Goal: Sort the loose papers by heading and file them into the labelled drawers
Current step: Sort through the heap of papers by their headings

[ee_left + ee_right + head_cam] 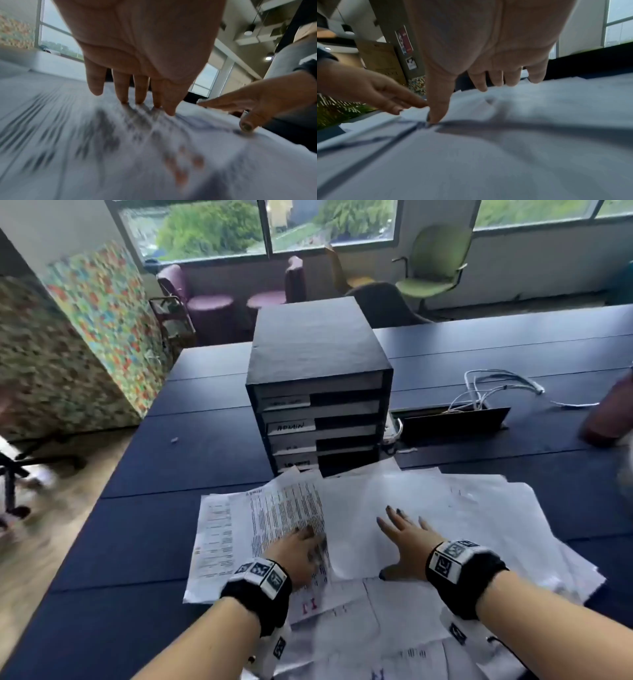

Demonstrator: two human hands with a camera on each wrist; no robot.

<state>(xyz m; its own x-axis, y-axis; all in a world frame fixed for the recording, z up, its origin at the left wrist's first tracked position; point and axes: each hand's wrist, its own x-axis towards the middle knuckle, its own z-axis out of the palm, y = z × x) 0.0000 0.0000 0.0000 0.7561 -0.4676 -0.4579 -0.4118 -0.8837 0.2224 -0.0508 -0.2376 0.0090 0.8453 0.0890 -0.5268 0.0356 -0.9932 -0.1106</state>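
Observation:
Loose white papers point(445, 515) lie spread over the near part of the dark blue table point(191, 460). Behind them stands a black drawer unit point(318, 392) with several labelled drawers; one label reads ADMIN point(291, 426). My left hand point(305, 546) rests flat, fingers straight, on a printed sheet headed ADMIN point(274, 508); in the left wrist view its fingertips point(140, 101) touch the blurred print. My right hand point(400, 539) lies spread on a blank-looking sheet point(352, 508), its thumb point(436, 116) pressing the paper's edge. Neither hand grips anything.
A cable box point(452, 419) with white cables point(496, 388) sits right of the drawer unit. Another person's arm point(609, 412) is at the table's right edge. Chairs point(435, 268) stand by the windows. A patterned partition point(85, 337) is on the left.

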